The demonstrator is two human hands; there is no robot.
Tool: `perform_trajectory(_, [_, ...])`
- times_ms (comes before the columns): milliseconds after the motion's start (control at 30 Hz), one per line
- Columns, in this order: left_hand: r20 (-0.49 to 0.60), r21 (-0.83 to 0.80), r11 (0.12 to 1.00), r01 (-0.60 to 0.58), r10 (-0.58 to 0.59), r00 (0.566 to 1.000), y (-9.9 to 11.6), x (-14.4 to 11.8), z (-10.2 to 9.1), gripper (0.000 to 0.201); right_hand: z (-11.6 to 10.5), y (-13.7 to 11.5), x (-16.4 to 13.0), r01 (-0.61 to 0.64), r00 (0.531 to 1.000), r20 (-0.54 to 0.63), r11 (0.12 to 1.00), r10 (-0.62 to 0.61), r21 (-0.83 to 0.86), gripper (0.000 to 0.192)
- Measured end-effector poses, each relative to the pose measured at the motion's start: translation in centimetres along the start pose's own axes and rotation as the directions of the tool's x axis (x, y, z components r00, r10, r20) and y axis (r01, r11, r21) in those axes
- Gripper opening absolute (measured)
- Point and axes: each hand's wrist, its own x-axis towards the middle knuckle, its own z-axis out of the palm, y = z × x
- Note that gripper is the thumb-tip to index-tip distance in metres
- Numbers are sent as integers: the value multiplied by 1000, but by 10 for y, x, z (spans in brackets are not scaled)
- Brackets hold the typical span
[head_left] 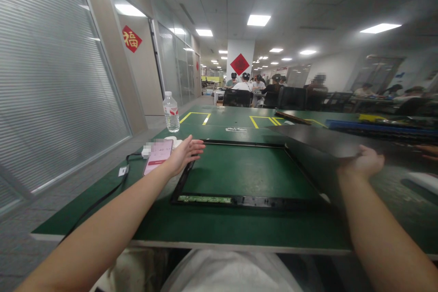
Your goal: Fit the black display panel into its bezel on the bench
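A thin black rectangular frame (273, 202), like a screen bezel, lies flat on the green table. A green circuit strip (205, 199) runs along its near left edge. Over the frame's left side is my left hand (186, 156), fingers spread and holding nothing. To the right, my right hand (366, 162) has its fingers curled on the near edge of a dark flat panel (321, 140). The panel is tilted, smeared by motion, and raised beside the frame's right side. Its far end shows only as a blur.
A phone (158, 157) and a water bottle (171, 112) stand left of the frame, near a black cable (99, 205). Blue strips (379, 127) lie at the back right. Another person's hand (429, 150) shows at the right edge. People sit at far tables.
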Motion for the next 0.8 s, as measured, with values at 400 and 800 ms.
perform_trajectory(400, [33,226,972,-67,61,998,-10,5,1,49,1,-9,-17,-65,992,-103,996,71,57,44])
perform_trajectory(800, [123,415,904,-103,56,991,-12,2,1,45,-12,29,10,-417,901,-179,902,395,-111,30])
